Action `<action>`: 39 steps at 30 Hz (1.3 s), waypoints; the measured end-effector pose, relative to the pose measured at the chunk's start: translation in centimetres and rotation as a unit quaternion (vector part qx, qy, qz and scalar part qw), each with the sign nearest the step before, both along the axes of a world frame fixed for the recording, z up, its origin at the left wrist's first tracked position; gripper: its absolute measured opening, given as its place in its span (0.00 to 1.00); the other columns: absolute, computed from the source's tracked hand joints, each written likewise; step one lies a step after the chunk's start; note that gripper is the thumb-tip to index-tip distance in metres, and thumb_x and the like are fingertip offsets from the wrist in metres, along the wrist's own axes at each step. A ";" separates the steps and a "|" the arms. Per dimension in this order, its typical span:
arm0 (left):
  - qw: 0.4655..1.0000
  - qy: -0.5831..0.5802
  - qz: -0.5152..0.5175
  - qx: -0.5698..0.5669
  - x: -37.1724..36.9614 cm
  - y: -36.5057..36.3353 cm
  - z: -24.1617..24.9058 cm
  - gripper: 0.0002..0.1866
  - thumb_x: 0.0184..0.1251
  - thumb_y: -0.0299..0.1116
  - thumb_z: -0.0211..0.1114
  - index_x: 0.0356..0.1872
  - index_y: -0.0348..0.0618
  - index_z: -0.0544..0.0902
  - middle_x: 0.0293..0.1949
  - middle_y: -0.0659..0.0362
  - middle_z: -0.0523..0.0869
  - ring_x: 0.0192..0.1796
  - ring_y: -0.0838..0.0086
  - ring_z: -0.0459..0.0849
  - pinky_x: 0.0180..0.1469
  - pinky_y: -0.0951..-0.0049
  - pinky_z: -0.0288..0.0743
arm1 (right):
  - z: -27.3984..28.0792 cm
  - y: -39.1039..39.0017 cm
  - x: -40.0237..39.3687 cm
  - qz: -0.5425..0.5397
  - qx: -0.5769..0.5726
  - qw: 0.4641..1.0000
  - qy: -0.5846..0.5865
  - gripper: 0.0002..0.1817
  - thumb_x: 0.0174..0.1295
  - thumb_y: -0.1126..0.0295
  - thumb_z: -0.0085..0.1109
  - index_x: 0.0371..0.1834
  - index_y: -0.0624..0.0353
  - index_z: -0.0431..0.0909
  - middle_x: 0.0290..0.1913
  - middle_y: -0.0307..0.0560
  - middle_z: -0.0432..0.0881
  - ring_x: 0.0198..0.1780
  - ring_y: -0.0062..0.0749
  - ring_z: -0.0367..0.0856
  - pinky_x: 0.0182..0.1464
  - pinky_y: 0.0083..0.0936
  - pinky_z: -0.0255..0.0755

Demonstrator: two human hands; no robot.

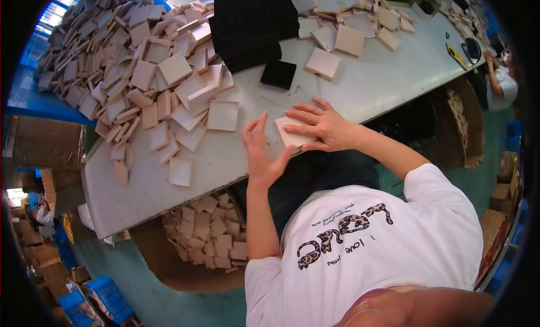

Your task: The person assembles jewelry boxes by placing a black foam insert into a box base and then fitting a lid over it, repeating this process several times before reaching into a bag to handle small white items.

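Head view: right hand [323,124] presses flat, fingers spread, on a small pink box [292,133] at the table [371,85] edge, while left hand [261,152], open and holding nothing, touches its near side, thumb at its corner.

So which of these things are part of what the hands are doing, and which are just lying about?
In use: left hand, right hand, pink tray under them, pink tray pile, black pad stack.
Lying about: yellow tool, blue crates, co-worker at the table's end.
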State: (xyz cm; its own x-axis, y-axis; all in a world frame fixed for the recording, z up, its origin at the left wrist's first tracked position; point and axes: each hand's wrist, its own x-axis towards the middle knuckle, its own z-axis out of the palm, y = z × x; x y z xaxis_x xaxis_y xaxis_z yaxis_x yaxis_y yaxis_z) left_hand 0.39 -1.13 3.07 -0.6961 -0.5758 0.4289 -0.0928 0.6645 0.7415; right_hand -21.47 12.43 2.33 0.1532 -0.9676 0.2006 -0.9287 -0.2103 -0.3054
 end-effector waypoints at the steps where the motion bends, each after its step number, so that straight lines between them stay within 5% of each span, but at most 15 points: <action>1: 0.998 -0.002 0.069 0.002 0.3 -0.8 -0.7 0.45 0.59 0.41 0.84 0.77 0.43 0.73 0.58 0.49 0.80 0.63 0.51 0.79 0.72 0.48 0.68 | 0.2 0.0 0.2 -0.009 -0.003 1.000 0.016 0.33 0.74 0.39 0.60 0.78 0.35 0.77 0.84 0.55 0.66 0.84 0.52 0.64 0.82 0.67 0.48; 4: 0.957 -0.066 0.272 -0.076 1.1 -3.6 -1.5 0.26 0.63 0.36 0.82 0.61 0.43 0.86 0.54 0.50 0.79 0.58 0.52 0.80 0.62 0.54 0.75 | 2.3 -0.4 0.1 -0.005 -0.039 0.998 0.050 0.31 0.73 0.44 0.65 0.77 0.39 0.79 0.80 0.55 0.70 0.79 0.52 0.70 0.79 0.59 0.59; 7: 0.942 -0.130 0.290 -0.110 2.1 -6.0 -2.5 0.14 0.64 0.32 0.80 0.48 0.42 0.89 0.53 0.51 0.79 0.57 0.53 0.80 0.62 0.56 0.75 | 1.8 -4.2 -1.6 -0.061 -0.111 0.974 -0.189 0.33 0.67 0.49 0.74 0.74 0.46 0.81 0.72 0.55 0.77 0.70 0.52 0.78 0.70 0.45 0.74; 8: 0.952 -0.097 0.279 -0.080 2.1 -6.0 -2.5 0.11 0.64 0.31 0.80 0.45 0.42 0.89 0.55 0.50 0.79 0.58 0.53 0.80 0.63 0.56 0.75 | 2.2 -5.5 -2.0 -0.104 -0.168 0.970 -0.144 0.35 0.64 0.55 0.78 0.74 0.51 0.80 0.63 0.54 0.81 0.60 0.48 0.82 0.57 0.36 0.81; 11: 0.975 -0.015 0.217 -0.036 1.7 -4.5 -1.2 0.06 0.66 0.27 0.78 0.40 0.43 0.89 0.60 0.49 0.77 0.63 0.52 0.78 0.67 0.55 0.74 | 0.6 -9.2 -3.7 -0.211 -0.142 0.961 -0.106 0.33 0.64 0.54 0.78 0.71 0.52 0.84 0.59 0.54 0.81 0.57 0.48 0.83 0.56 0.38 0.80; 15: 0.994 0.004 0.044 -0.102 0.9 0.5 2.3 0.07 0.63 0.24 0.78 0.39 0.45 0.89 0.76 0.40 0.69 0.80 0.43 0.66 0.79 0.49 0.63 | -0.1 -10.4 -4.8 -0.228 -0.071 0.957 -0.165 0.23 0.66 0.56 0.76 0.60 0.55 0.90 0.53 0.53 0.84 0.48 0.45 0.86 0.52 0.37 0.81; 18: 0.994 -0.016 -0.026 -0.104 -0.5 2.2 1.6 0.08 0.62 0.23 0.77 0.37 0.44 0.86 0.81 0.36 0.62 0.84 0.38 0.60 0.82 0.45 0.57 | -0.8 -10.8 -6.1 -0.200 -0.094 0.961 -0.169 0.21 0.68 0.57 0.73 0.60 0.54 0.90 0.51 0.52 0.84 0.44 0.43 0.87 0.50 0.36 0.82; 21: 0.992 -0.052 -0.047 -0.109 -1.7 2.1 0.0 0.11 0.61 0.26 0.80 0.36 0.43 0.83 0.83 0.37 0.61 0.84 0.39 0.60 0.82 0.41 0.56 | -0.1 -10.3 -7.0 -0.176 -0.076 0.965 -0.181 0.17 0.69 0.66 0.71 0.60 0.53 0.91 0.50 0.50 0.84 0.45 0.42 0.86 0.48 0.34 0.81; 24: 0.990 -0.084 -0.081 -0.079 -2.2 1.4 -1.5 0.17 0.57 0.31 0.85 0.38 0.43 0.81 0.80 0.40 0.67 0.82 0.41 0.65 0.81 0.39 0.58 | 0.8 -8.4 -6.9 -0.165 -0.253 0.938 -0.170 0.22 0.63 0.79 0.71 0.61 0.51 0.91 0.46 0.47 0.82 0.43 0.39 0.83 0.45 0.31 0.79; 27: 0.996 -0.041 -0.047 -0.063 -2.3 1.6 -2.0 0.29 0.50 0.34 0.89 0.49 0.43 0.80 0.72 0.45 0.75 0.76 0.45 0.72 0.78 0.43 0.64 | 3.5 -3.9 -5.5 -0.127 -0.301 0.930 -0.171 0.26 0.57 0.86 0.72 0.58 0.50 0.92 0.44 0.44 0.80 0.42 0.36 0.82 0.43 0.29 0.78; 31: 0.999 0.014 -0.032 0.012 -2.9 1.6 -1.8 0.53 0.45 0.34 0.92 0.73 0.42 0.68 0.63 0.48 0.78 0.68 0.49 0.76 0.72 0.52 0.72 | 2.3 0.1 -3.7 0.019 -0.225 0.953 -0.202 0.27 0.52 0.86 0.73 0.55 0.47 0.93 0.41 0.41 0.79 0.42 0.34 0.81 0.42 0.29 0.78; 34: 0.999 -0.029 -0.025 0.000 -2.9 1.7 -1.5 0.71 0.43 0.35 0.93 0.88 0.43 0.52 0.63 0.50 0.78 0.64 0.51 0.77 0.69 0.54 0.74 | 1.9 0.3 -2.7 0.055 -0.215 0.971 -0.094 0.21 0.51 0.80 0.73 0.49 0.47 0.92 0.40 0.38 0.80 0.41 0.35 0.81 0.43 0.34 0.79; 39: 0.999 -0.032 -0.006 -0.001 -2.5 1.8 -1.5 0.70 0.46 0.37 0.92 0.88 0.42 0.51 0.63 0.50 0.78 0.65 0.52 0.77 0.69 0.54 0.74 | 2.1 -0.2 -2.1 0.032 -0.208 0.977 -0.025 0.16 0.53 0.76 0.73 0.46 0.48 0.91 0.41 0.37 0.80 0.44 0.34 0.82 0.46 0.33 0.78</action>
